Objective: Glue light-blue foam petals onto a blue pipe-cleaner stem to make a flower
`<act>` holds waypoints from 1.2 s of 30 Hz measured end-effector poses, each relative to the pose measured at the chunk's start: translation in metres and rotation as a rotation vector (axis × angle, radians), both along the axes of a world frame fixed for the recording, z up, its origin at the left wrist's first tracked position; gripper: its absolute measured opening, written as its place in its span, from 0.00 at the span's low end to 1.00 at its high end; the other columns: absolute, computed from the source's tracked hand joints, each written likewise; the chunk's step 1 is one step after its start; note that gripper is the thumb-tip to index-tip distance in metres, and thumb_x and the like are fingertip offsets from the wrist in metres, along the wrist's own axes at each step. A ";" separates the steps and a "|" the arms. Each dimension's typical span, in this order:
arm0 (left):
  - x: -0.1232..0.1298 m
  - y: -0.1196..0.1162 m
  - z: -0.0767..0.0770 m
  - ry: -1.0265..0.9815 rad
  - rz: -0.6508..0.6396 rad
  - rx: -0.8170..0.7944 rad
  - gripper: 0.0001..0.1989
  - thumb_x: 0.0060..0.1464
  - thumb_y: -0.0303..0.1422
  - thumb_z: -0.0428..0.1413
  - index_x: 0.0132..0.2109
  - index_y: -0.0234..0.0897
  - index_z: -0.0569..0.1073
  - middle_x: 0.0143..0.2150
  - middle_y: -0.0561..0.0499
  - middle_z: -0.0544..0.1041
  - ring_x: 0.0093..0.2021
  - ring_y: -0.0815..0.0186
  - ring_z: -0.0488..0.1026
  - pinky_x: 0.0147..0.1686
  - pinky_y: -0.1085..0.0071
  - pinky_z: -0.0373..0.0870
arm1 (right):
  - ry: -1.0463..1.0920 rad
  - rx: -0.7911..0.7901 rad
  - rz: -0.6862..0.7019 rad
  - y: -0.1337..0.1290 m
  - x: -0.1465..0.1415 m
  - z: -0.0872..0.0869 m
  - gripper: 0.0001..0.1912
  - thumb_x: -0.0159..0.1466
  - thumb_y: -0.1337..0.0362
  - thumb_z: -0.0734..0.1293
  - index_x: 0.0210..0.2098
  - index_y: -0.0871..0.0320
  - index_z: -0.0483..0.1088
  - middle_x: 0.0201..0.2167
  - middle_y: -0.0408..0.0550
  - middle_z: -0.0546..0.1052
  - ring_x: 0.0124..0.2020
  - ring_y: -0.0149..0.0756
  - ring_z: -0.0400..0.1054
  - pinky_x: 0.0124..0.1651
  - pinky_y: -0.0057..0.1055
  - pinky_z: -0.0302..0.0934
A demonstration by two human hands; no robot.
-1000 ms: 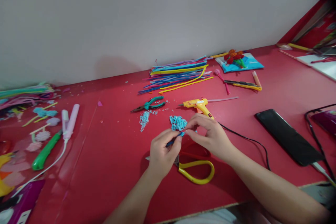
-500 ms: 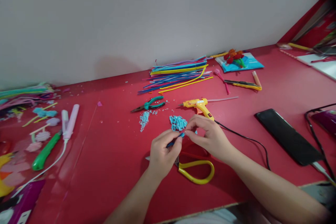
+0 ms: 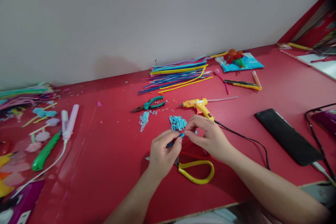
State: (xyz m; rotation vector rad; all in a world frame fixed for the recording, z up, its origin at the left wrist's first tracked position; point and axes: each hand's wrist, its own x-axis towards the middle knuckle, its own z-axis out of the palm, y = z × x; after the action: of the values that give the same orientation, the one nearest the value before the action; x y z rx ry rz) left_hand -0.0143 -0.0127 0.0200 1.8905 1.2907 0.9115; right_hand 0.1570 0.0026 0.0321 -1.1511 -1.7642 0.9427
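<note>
My left hand [image 3: 164,150] is closed around a small dark blue piece [image 3: 170,144], with a lighter blue tip [image 3: 182,135] showing at its fingertips. The fingers of my right hand [image 3: 207,134] pinch at that same tip; whether they grip the piece or something tiny is hidden. Just beyond the fingertips lies a heap of light blue cut bits [image 3: 177,123]. Under and beside my left hand are scissors [image 3: 196,171] with yellow and red handles. A yellow glue gun [image 3: 198,104] lies behind my right hand.
Teal-handled pliers [image 3: 152,103] lie beside blue fluff. Coloured pipe cleaners [image 3: 178,73] are stacked near the wall. A black phone [image 3: 288,135] lies at the right; a green-handled tool [image 3: 46,151] and a pink-and-white iron [image 3: 69,122] at the left.
</note>
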 end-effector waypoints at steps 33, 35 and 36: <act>-0.001 0.006 0.006 -0.775 0.072 -0.655 0.12 0.55 0.38 0.52 0.33 0.34 0.72 0.21 0.56 0.67 0.15 0.79 0.54 0.15 0.78 0.45 | -0.654 -0.034 -0.472 0.039 0.056 -0.039 0.13 0.59 0.55 0.63 0.31 0.59 0.68 0.33 0.53 0.71 0.34 0.42 0.66 0.34 0.33 0.55; -0.001 0.006 0.006 -0.768 0.075 -0.664 0.12 0.54 0.39 0.53 0.32 0.34 0.72 0.20 0.55 0.67 0.15 0.79 0.53 0.15 0.78 0.44 | -0.665 -0.076 -0.481 0.042 0.058 -0.049 0.14 0.57 0.52 0.64 0.30 0.59 0.68 0.32 0.53 0.70 0.32 0.41 0.66 0.31 0.32 0.54; -0.001 0.006 0.006 -0.764 0.076 -0.663 0.12 0.54 0.38 0.53 0.32 0.33 0.72 0.20 0.55 0.67 0.16 0.79 0.52 0.15 0.78 0.43 | -0.658 -0.095 -0.480 0.043 0.058 -0.053 0.15 0.56 0.52 0.65 0.29 0.58 0.67 0.32 0.53 0.70 0.32 0.41 0.66 0.30 0.32 0.53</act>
State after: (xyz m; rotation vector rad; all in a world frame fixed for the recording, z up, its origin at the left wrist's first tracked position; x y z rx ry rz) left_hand -0.0150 -0.0068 0.0255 0.8537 1.0010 0.9508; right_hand 0.2151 0.0459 -0.0208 -1.9970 -1.7945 0.3729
